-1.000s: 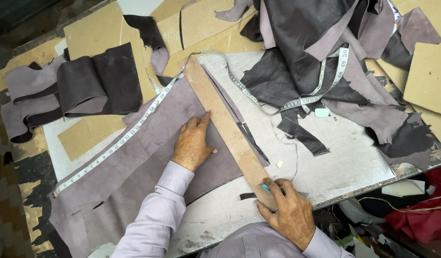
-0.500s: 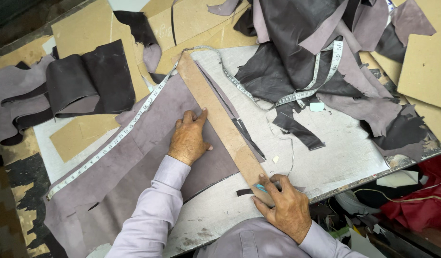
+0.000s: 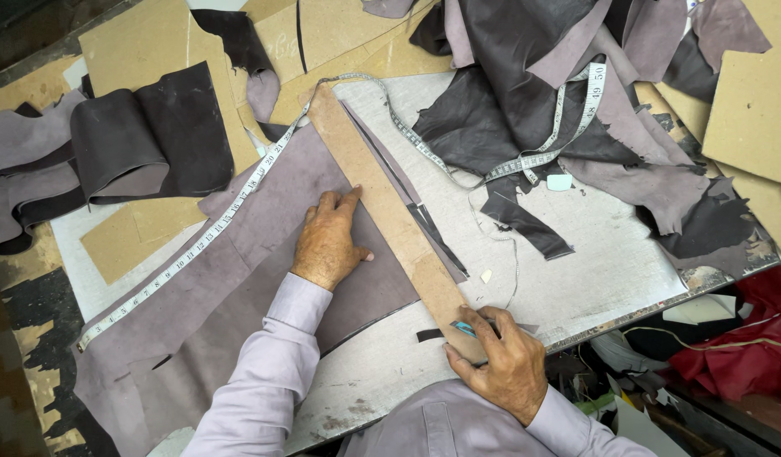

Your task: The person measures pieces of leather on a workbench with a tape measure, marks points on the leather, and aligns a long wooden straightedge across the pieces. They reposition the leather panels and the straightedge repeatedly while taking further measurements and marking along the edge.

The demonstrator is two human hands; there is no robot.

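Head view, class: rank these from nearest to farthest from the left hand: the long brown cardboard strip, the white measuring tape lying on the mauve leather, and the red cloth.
1. Long brown cardboard strip: just right of the left hand, fingertips at its edge.
2. White measuring tape: on the mauve leather, to the hand's left.
3. Red cloth: far right, below the table edge.

Leather workshop: hides point(image 3: 526, 93), tape measure point(image 3: 195, 245)
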